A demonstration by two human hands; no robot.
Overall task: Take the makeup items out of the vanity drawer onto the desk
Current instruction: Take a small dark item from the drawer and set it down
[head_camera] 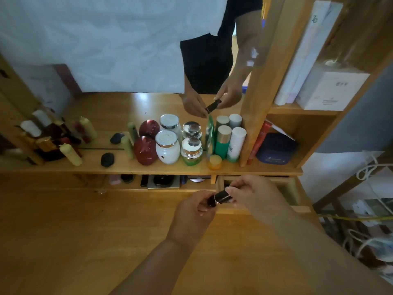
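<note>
The desk (74,231) spreads bare in front of the open drawer (293,188). Just above the drawer's front edge, the left hand (191,213) and right hand (255,194) each pinch an end of a dark lipstick tube (221,198). Best to carry it level, left of the drawer, and set it down flat. Behind the drawer a shelf (148,167) crowded with jars (168,145) and bottles (222,141) blocks placing there

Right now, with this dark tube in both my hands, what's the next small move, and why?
Probably lower the dark tube onto the bare desk: both the left hand and the right hand hold it above the surface, already out of the open drawer.
</note>
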